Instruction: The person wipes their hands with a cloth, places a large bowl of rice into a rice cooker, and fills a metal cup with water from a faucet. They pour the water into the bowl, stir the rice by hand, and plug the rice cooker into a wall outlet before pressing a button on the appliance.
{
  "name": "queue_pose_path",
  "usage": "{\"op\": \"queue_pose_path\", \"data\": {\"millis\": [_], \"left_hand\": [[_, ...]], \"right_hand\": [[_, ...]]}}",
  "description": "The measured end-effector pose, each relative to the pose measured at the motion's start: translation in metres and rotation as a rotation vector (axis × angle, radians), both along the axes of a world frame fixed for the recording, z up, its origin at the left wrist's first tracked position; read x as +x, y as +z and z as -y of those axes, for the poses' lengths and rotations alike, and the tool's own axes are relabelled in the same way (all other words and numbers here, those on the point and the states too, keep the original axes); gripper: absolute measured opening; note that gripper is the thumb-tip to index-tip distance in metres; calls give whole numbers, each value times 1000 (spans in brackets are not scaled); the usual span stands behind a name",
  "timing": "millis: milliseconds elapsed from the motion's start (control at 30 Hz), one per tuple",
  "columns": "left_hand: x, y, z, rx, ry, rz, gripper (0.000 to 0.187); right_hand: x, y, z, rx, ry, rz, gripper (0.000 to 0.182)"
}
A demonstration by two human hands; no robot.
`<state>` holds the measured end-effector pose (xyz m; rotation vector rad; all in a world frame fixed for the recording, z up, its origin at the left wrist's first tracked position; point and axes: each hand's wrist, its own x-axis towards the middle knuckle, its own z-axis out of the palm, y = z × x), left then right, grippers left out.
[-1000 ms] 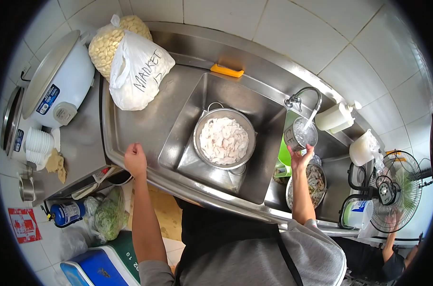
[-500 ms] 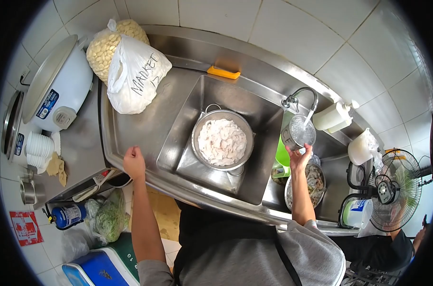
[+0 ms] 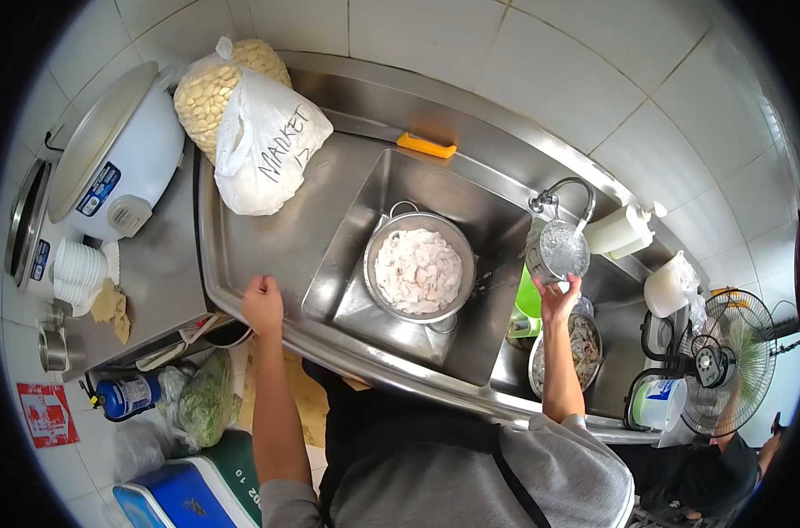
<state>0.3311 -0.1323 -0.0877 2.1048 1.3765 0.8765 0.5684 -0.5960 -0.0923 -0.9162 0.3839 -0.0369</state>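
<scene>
My right hand point(image 3: 558, 297) grips a clear container point(image 3: 562, 250) under the curved faucet point(image 3: 587, 201), and water runs into it. My left hand point(image 3: 263, 304) is closed above the sink's front edge; whether anything is in its fingers is too small to tell. In the left basin point(image 3: 347, 255) a metal colander point(image 3: 467, 298) holds pale, peeled shrimp-like pieces point(image 3: 418, 271). Below my right hand, in the right basin, a metal bowl point(image 3: 599, 352) contains unpeeled shrimp-like pieces, partly hidden by my forearm. Beside it is a green object point(image 3: 528, 295).
A white bag marked "MARKET" point(image 3: 268, 150) and a bag of beige pieces point(image 3: 208, 97) lie at the back left. An orange-yellow item point(image 3: 426, 145) rests on the back ledge. White bottles point(image 3: 618, 232) and a fan point(image 3: 726, 361) stand right. Another person point(image 3: 717, 471) is at lower right.
The view has shifted slightly, so the sink appears further right. The water in the container looks higher. My right hand still holds the container, and my left hand remains closed near the edge.
</scene>
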Motion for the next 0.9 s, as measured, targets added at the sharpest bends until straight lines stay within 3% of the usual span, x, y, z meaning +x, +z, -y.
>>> {"op": "queue_pose_path", "data": {"millis": [300, 367, 400, 500, 700, 833, 900], "left_hand": [[-8, -5, -5, -99, -117, 52, 23], [-12, -18, -13, -223, -209, 198, 24], [-17, -2, -12, -436, -284, 345, 23], [-39, 20, -19, -588, -328, 583, 21], [-138, 34, -50, -519, -178, 669, 20], [-230, -23, -74, -514, 33, 643, 20], [-284, -76, -84, -486, 125, 571, 23]], "right_hand": [[-30, 28, -58, 21, 95, -3, 34], [-39, 34, -78, 39, 78, -30, 35], [-42, 34, -87, 42, 130, -30, 36], [-57, 55, -127, 48, 224, -17, 36], [-83, 90, -211, 25, 385, -47, 35], [-92, 107, -262, 22, 481, -48, 35], [-97, 121, -288, 20, 522, -41, 41]]}}
